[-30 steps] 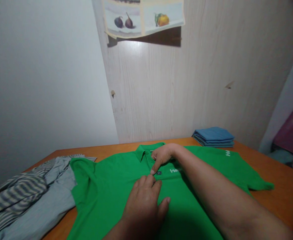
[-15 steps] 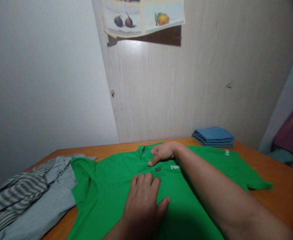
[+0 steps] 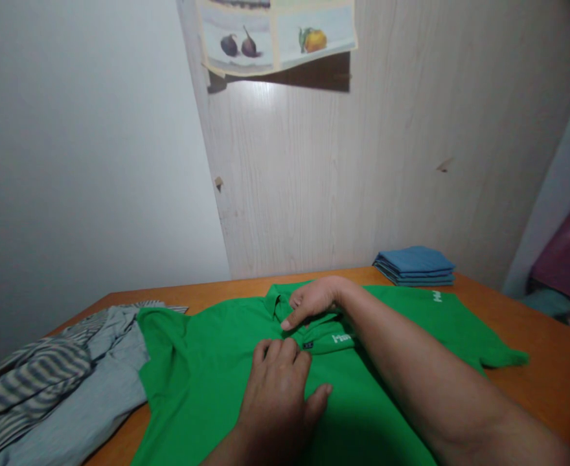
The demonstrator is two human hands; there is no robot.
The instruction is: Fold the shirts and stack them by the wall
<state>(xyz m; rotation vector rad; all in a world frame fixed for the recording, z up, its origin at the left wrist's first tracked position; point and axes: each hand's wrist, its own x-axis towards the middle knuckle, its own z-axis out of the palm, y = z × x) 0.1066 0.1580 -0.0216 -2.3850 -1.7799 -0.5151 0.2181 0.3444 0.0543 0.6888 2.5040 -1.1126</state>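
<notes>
A green polo shirt point(image 3: 217, 362) lies spread face up, its collar toward the wall and white lettering on the chest and one sleeve. My right hand point(image 3: 311, 301) is at the collar, its fingers curled into the cloth and its thumb pointing down along the placket. The fabric beneath it is bunched in folds. Just below, my left hand point(image 3: 280, 388) rests palm down on the shirt front, thumb apart from the fingers. A small dark tag point(image 3: 307, 345) shows between the two hands.
The shirt lies on an orange-brown table point(image 3: 227, 286). Striped and grey clothes point(image 3: 71, 382) are heaped at the left, beside the green sleeve. A folded blue cloth stack point(image 3: 415, 265) sits at the back right. A wood-grain wall panel point(image 3: 289, 181) rises behind the table.
My right hand has shifted slightly toward me and left, and the cloth around the placket has bunched, moving the tag nearer my left hand. The left hand stays in place.
</notes>
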